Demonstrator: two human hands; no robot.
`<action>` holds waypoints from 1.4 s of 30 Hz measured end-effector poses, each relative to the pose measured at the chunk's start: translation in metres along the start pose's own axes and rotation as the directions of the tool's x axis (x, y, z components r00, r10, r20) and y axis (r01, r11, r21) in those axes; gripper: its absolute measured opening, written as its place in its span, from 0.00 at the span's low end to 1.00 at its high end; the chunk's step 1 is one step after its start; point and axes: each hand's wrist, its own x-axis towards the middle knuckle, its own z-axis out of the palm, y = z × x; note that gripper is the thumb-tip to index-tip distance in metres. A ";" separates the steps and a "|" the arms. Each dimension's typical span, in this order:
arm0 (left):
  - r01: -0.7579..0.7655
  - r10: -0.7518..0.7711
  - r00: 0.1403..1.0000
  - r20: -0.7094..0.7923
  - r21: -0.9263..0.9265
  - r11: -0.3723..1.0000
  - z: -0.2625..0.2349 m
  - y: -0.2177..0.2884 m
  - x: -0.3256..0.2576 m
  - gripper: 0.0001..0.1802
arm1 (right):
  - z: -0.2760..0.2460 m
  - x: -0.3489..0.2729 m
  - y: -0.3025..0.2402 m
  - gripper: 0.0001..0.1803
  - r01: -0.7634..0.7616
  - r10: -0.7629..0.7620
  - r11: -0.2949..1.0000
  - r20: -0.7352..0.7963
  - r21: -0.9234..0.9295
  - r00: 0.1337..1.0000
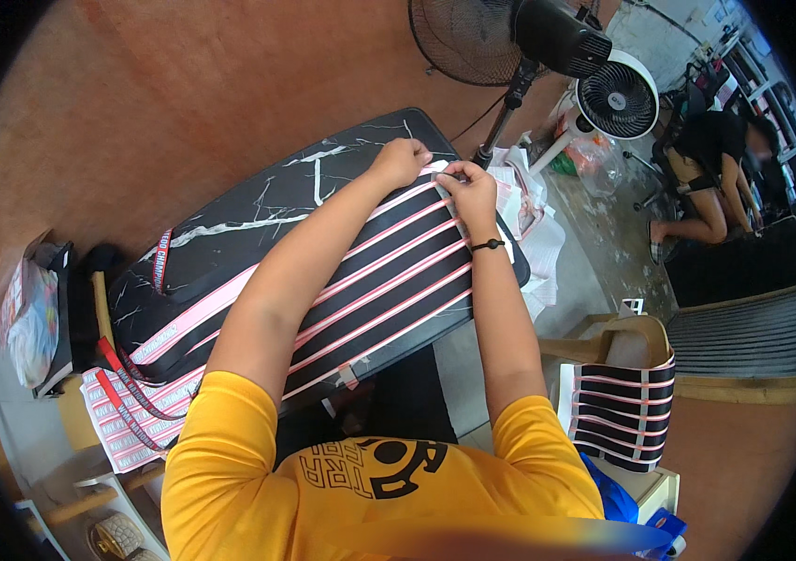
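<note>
Black ribbons alternating with narrow white-and-red paper strips (389, 273) lie side by side across a black marble-patterned table (258, 201). At their far right end, my left hand (403, 162) is closed, its fingertips pinching the end of a pale pink-white strip (434, 168). Close beside it, my right hand (473, 194) pinches the same end between thumb and fingers. The two hands are almost touching. What lies right under the fingertips is too small to make out. A wider pink-white strip (197, 316) runs along the far side of the ribbons.
A printed lanyard (162, 262) lies at the table's left; more red-and-black straps (127, 397) hang over its near left corner. Crumpled paper (538, 238) is heaped past the right end. Two fans (617, 98) stand behind. A chair (621, 348) holds striped ribbons. Another person (711, 154) bends down at far right.
</note>
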 end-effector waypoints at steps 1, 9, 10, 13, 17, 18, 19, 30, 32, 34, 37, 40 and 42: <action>-0.047 0.047 0.995 -0.092 0.002 0.999 -0.002 0.003 -0.005 0.17 | -0.001 0.001 0.000 0.08 0.039 -0.039 0.999 0.011 -0.020 0.999; -0.332 0.315 0.942 0.115 0.463 0.822 -0.042 0.019 -0.056 0.12 | 0.002 0.002 0.005 0.23 0.152 -0.138 0.962 0.078 -0.226 0.987; -0.348 0.350 0.932 0.100 0.520 0.780 -0.043 0.021 -0.052 0.10 | 0.004 0.002 0.004 0.28 0.237 -0.219 0.910 0.091 -0.340 0.971; -0.382 0.432 0.897 0.095 0.657 0.649 -0.044 0.024 -0.033 0.04 | 0.010 0.000 0.001 0.35 0.245 -0.211 0.905 0.133 -0.347 0.968; -0.371 0.446 0.890 0.096 0.721 0.585 -0.042 0.023 -0.018 0.06 | 0.013 0.000 0.000 0.36 0.281 -0.244 0.882 0.145 -0.379 0.959; -0.354 0.446 0.892 0.075 0.730 0.584 -0.039 0.024 -0.017 0.06 | 0.012 0.000 0.000 0.37 0.255 -0.211 0.891 0.155 -0.376 0.965; -0.344 0.429 0.900 0.084 0.741 0.577 -0.039 0.024 -0.015 0.06 | 0.011 -0.001 0.001 0.37 0.324 -0.278 0.873 0.173 -0.365 0.945; -0.129 0.163 0.986 -0.026 0.495 0.859 -0.138 0.015 0.007 0.14 | 0.003 -0.003 0.011 0.32 0.213 -0.181 0.939 0.140 -0.269 0.974; -0.089 0.087 0.996 0.021 0.342 0.935 -0.103 0.016 -0.011 0.20 | 0.004 0.005 0.017 0.27 0.124 -0.118 0.991 0.105 -0.056 0.987; -0.040 0.022 0.992 0.122 0.145 0.989 -0.070 0.021 -0.024 0.21 | 0.002 0.009 0.022 0.21 0.153 -0.136 0.978 0.124 -0.143 0.983; -0.108 0.091 0.992 0.093 0.197 0.974 -0.033 0.029 -0.045 0.26 | 0.001 0.009 0.026 0.16 0.175 -0.166 0.981 0.107 -0.082 0.980; 0.015 0.000 0.995 -0.099 0.153 0.988 -0.012 0.040 -0.063 0.23 | 0.003 0.004 0.023 0.16 0.267 -0.241 0.939 0.139 -0.216 0.961; 0.044 -0.020 0.989 -0.150 0.160 0.986 -0.007 0.043 -0.075 0.18 | 0.006 0.001 0.021 0.16 0.367 -0.333 0.860 0.155 -0.354 0.930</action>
